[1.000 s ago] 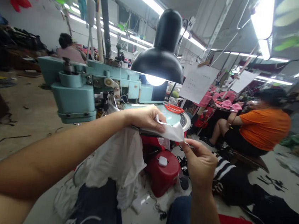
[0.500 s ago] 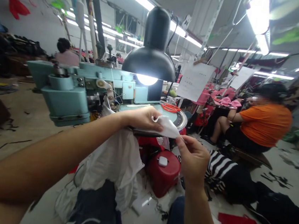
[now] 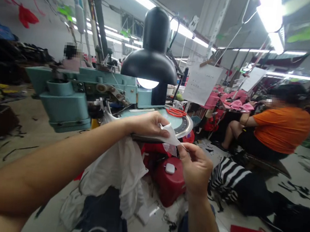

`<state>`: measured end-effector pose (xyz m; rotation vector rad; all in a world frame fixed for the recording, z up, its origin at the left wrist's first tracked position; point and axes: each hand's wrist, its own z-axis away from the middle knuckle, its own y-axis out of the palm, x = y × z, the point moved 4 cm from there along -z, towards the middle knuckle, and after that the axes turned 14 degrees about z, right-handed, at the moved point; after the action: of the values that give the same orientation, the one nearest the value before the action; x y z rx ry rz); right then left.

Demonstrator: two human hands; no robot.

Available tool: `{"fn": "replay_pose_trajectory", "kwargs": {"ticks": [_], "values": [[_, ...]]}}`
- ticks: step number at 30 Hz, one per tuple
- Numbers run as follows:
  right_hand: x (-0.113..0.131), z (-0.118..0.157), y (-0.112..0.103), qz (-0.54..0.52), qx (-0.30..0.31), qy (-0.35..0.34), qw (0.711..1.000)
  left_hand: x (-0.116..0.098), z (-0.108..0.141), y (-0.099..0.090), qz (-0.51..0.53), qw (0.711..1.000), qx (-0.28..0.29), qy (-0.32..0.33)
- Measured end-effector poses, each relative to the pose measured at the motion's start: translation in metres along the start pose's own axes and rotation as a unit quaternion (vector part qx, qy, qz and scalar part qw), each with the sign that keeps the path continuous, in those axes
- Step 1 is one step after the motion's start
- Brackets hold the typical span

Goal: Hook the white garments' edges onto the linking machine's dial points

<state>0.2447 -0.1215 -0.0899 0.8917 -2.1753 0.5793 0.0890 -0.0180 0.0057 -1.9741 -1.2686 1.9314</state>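
Note:
A white piece of fabric (image 3: 171, 136) is stretched between my hands in front of the machine's round table. My left hand (image 3: 151, 125) grips its upper part between thumb and fingers. At its lower right corner, my right hand (image 3: 196, 162) pinches the edge. More white cloth (image 3: 122, 164) hangs from the machine toward my lap; whether it is one piece with the held part is hidden behind my left arm. The teal sewing machine (image 3: 65, 99) stands to the left, its stitching area partly covered by my forearm.
A black lamp (image 3: 151, 64) shines over the machine table (image 3: 187, 128), where red-handled scissors (image 3: 176, 112) lie. Below stands a red stool (image 3: 168, 182) with a small white case (image 3: 169, 168). Striped black-and-white cloth (image 3: 231, 175) lies right. A person in orange (image 3: 284, 126) sits beyond.
The view has shifted slightly. Both hands keep their hold on the white fabric, and my right hand sits a little further left and lower in the picture.

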Motion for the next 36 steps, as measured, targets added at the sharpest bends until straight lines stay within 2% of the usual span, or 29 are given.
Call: {"fn": "replay_pose_trajectory", "kwargs": {"ticks": [4, 9, 13, 17, 22, 30, 36], "values": [[-0.001, 0.001, 0.003, -0.006, 0.001, -0.007, 1.0, -0.002, 0.002, -0.002, -0.023, 0.999, -0.02, 0.027], [0.001, -0.002, 0.015, -0.012, -0.008, 0.007, 1.0, -0.005, -0.004, -0.007, -0.04, 0.999, 0.0, -0.037], [-0.002, -0.006, 0.019, -0.012, 0.031, 0.056, 0.998, -0.005, -0.013, -0.009, -0.035, 0.997, 0.044, -0.052], [-0.005, -0.006, 0.01, -0.028, 0.065, 0.077, 0.995, 0.004, -0.015, -0.006, 0.012, 0.999, 0.047, -0.025], [-0.006, -0.003, -0.004, -0.022, 0.057, 0.041, 0.997, 0.012, -0.015, -0.002, 0.076, 0.996, 0.05, 0.007], [-0.012, -0.011, 0.007, -0.04, 0.055, 0.028, 0.997, 0.015, -0.015, -0.005, 0.081, 0.997, 0.018, 0.008], [-0.005, -0.009, 0.0, -0.032, 0.057, -0.001, 0.998, 0.016, -0.015, -0.004, 0.086, 0.996, 0.023, -0.013]]}}
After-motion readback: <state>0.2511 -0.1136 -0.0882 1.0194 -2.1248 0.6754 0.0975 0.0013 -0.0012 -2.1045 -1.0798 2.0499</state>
